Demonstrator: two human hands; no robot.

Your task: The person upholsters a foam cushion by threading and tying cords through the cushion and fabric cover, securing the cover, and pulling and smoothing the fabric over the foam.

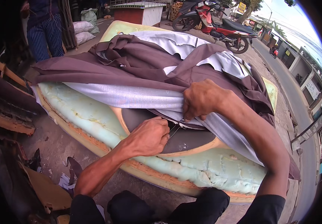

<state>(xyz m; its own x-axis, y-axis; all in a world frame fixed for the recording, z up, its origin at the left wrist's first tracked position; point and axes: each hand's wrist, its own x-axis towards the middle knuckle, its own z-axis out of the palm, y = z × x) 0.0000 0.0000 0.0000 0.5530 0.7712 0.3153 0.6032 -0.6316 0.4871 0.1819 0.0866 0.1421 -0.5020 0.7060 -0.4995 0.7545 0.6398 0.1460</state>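
Note:
A large padded furniture piece with pale green foam (pixel 220 164) lies in front of me, a dark panel (pixel 185 142) set in its middle. Over it is bunched a brown fabric cover (pixel 138 59), its whitish backing (pixel 120 95) folded outward along the near edge. My right hand (pixel 205 98) is closed on the folded edge of the cover, above the dark panel. Just left of it and nearer me, my left hand (pixel 149 137) is closed with fingertips at the cover's underside. A thin pale thread (pixel 174 130) shows beside its fingers; what they pinch is hidden.
A red and black motorcycle (pixel 220 26) is parked beyond the piece, with a road (pixel 280 63) at the right. A person in striped trousers (pixel 45 37) stands at the far left near white sacks (pixel 83 31). Wooden frame parts (pixel 10 119) and fabric scraps (pixel 71 173) lie at the left.

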